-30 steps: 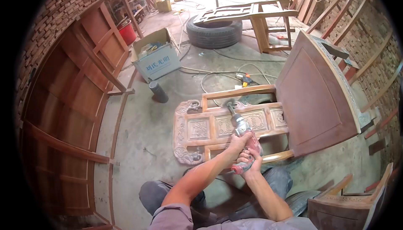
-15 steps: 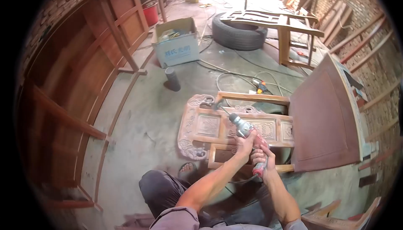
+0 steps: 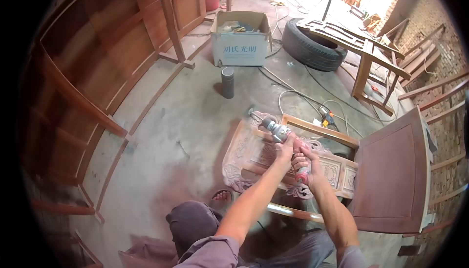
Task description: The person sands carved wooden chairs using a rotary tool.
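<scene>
A red and grey power drill [image 3: 280, 132] is held in both hands over a carved wooden chair [image 3: 243, 143] lying on its back. My left hand [image 3: 286, 150] wraps the drill's body behind its metal front. Closed round the rear handle is my right hand [image 3: 308, 163]. A small dark disc-like head [image 3: 251, 112] at the drill's tip is at the carved scroll on the chair's top corner; whether it touches cannot be made out. The chair's broad flat seat [image 3: 391, 170] stands upright on the right.
Large wooden panels [image 3: 117, 43] line the left side. A cardboard box [image 3: 240, 48], a dark cylinder [image 3: 227, 83] and a tyre [image 3: 312, 48] with a wooden frame [image 3: 366, 60] on it stand beyond. Cables and a yellow-black tool [image 3: 327, 117] lie behind the chair.
The camera view has turned, shifting the box, tyre and chair rightward. Both hands keep their hold on the drill, whose tip remains around the chair's upper corner scroll.
</scene>
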